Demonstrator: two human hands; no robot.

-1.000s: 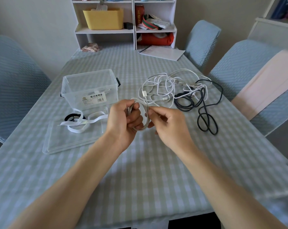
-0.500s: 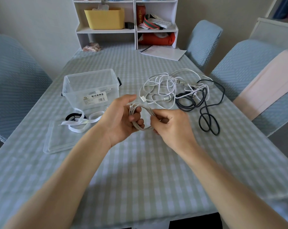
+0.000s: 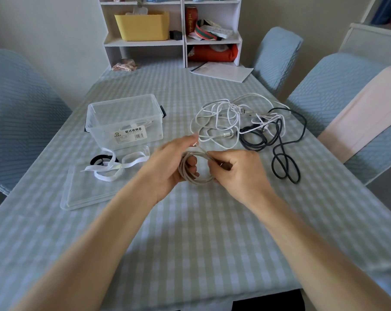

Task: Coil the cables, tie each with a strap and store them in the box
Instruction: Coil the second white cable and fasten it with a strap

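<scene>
From the head view, you hold a pale grey-beige cable wound into a small round coil of several loops [image 3: 195, 168], lifted just above the checked pale green tablecloth [image 3: 190, 232]. Your left hand [image 3: 167, 163] grips the left side of the coil, with the fingers curled through the ring and the thumb stretched out above it. Your right hand [image 3: 239, 171] pinches the right side of the coil between the thumb and the curled fingers. So the coil sits between both hands, touching each. Behind them, on the cloth, lies a loose tangle of thin white cables [image 3: 226, 118], and a black cable [image 3: 284, 153] is mixed into its right part. To the left stands the clear plastic box [image 3: 124, 113], and white straps [image 3: 118, 164] lie on its flat clear lid [image 3: 86, 194] in front.
</scene>
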